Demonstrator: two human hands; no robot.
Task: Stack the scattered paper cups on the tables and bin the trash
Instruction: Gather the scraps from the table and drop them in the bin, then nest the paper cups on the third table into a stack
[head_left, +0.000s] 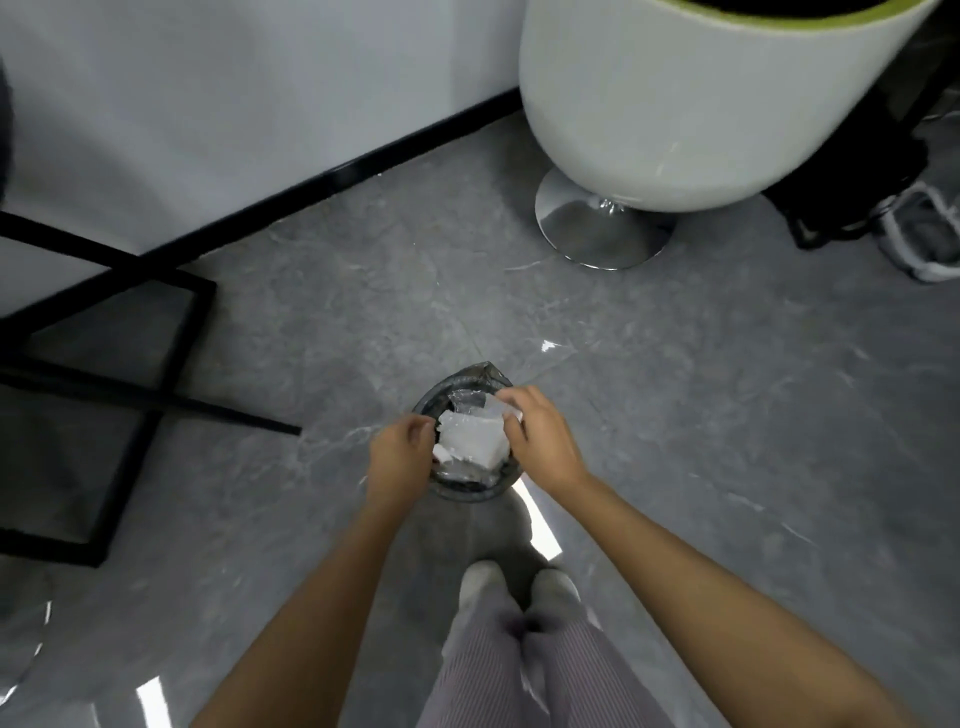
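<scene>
Binning trash (472, 441) | your right hand (540, 436) pinches its far edge | left hand (402, 452) grip curled, hold unclear | bin (467, 494) right below

Bin (469, 493), chair base (602, 228) on grey floor (675, 389)

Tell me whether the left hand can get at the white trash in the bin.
Probably yes: the left hand is at the rim of the bin, beside the white trash, nothing between them.
</scene>
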